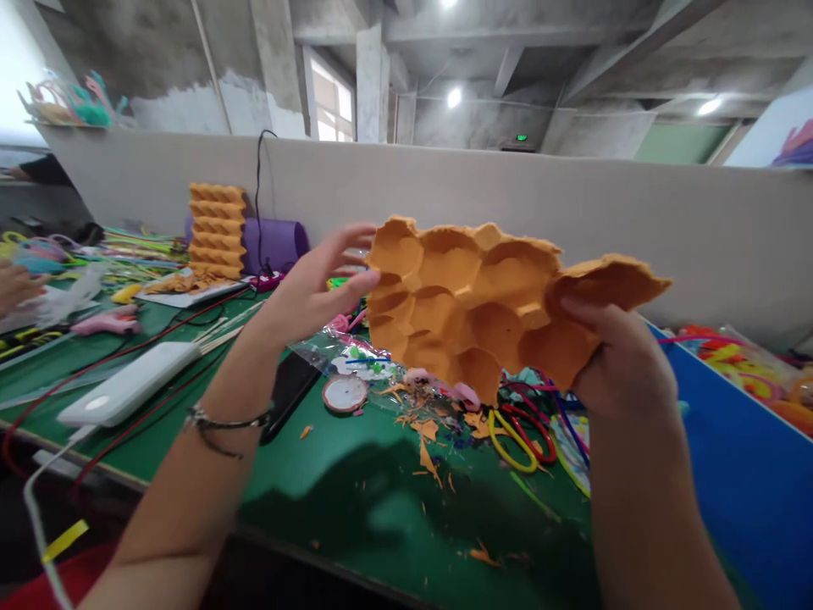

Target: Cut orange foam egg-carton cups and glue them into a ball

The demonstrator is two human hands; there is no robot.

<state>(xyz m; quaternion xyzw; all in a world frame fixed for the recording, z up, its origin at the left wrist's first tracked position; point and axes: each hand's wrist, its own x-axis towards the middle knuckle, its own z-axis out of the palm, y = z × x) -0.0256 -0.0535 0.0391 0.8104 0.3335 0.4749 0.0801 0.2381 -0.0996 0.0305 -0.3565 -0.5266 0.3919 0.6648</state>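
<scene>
An orange foam sheet (470, 309) moulded with hollow cells like a honeycomb hangs in the air above the green table (356, 500). My right hand (619, 352) is closed on its right edge, thumb in front. My left hand (314, 284) is open, fingers spread, with the fingertips touching the sheet's left edge. A bracelet sits on my left wrist. Orange foam scraps (428, 445) lie on the table below the sheet.
A white power bank (127, 385) with a cable and a black phone (289, 385) lie at the left. A stack of orange foam (216, 230) and a purple roll (276, 243) stand by the grey partition. Coloured pipe cleaners (521, 432), a pink glue gun (105, 322). Another person's hand (16, 284) is far left.
</scene>
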